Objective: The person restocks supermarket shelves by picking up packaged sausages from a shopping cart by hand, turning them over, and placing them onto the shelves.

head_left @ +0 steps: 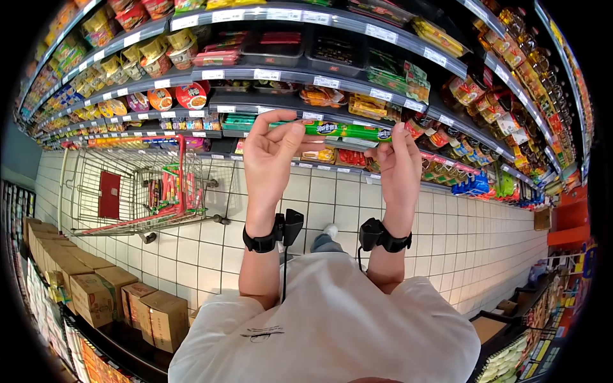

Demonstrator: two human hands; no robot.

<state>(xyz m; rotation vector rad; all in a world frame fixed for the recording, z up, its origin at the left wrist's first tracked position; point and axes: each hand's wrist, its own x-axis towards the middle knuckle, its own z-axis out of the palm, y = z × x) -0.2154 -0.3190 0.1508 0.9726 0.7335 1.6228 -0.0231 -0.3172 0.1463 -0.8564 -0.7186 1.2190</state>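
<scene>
A slim green wrapped sausage (352, 131) with white printed lettering is held level in front of the shelves. My left hand (273, 145) pinches its left end between thumb and fingers. At the other end, the fingertips of my right hand (401, 156) are closed on the wrapper. Behind it, packs of sausages (369, 107) lie on a lower shelf, and teal packs (237, 121) sit near my left fingers. Black straps with small devices circle both wrists.
To the left stands a wire shopping cart (128, 220) holding red and green packs (171, 191). Cardboard boxes (163, 313) line the lower left. Shelves of cup noodles (182, 48) rise ahead, with oil bottles (511, 25) at right. Pale tiles (306, 191) cover the floor.
</scene>
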